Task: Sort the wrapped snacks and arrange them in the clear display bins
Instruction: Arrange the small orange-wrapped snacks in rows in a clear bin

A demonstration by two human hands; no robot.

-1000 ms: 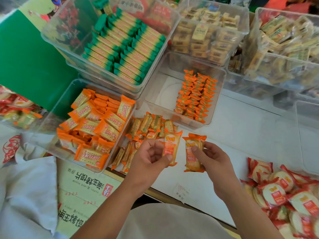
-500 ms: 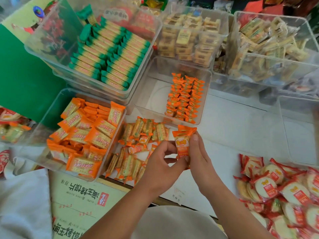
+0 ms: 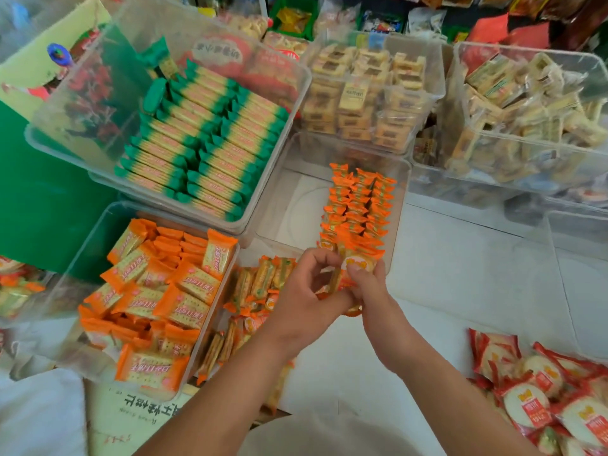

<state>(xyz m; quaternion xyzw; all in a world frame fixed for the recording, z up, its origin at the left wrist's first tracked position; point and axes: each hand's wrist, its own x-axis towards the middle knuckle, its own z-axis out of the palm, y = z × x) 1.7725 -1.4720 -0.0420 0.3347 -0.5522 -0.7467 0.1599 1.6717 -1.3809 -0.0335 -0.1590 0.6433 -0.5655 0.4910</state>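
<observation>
Now my hands meet at the near edge of the clear bin (image 3: 296,205). My left hand (image 3: 306,291) curls its fingers round a few small orange packets (image 3: 360,263). My right hand (image 3: 373,291) pinches the same packets, thumb on top, at the near end of the orange rows (image 3: 358,205) standing in that bin.

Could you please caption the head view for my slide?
Left hand and right hand pinch orange snack packets by a clear bin.
</observation>
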